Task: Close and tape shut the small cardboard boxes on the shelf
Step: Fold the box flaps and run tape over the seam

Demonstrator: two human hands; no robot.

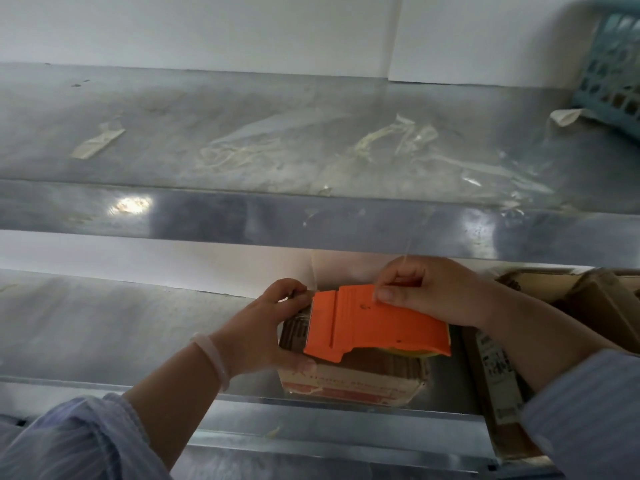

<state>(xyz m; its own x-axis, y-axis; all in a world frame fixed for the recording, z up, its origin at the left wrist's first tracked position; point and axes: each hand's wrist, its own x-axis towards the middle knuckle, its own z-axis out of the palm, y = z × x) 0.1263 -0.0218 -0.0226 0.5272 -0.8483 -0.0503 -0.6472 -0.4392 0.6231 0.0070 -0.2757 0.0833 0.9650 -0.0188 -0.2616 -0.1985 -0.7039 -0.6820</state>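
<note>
Small cardboard box (353, 379) near the front edge of the lower shelf (104, 323), orange tape dispenser (374, 327) lying on its top
The box's long axis runs left to right along the shelf's front edge, and the dispenser lies along the same line, its mouth end at the box's left end. The left hand (263, 323) is nearer that end, its grip wrapped round the box, thumb on the near side and fingers over the far edge. The right hand (433, 292) has its grip closed on the dispenser's far side. Any strip likely has to follow this axis. More cardboard boxes (588, 299) sit to the right; tape scraps (97, 142) litter the upper shelf (242, 109), with a teal basket (616, 64) at its right end against a white wall (207, 29)
</note>
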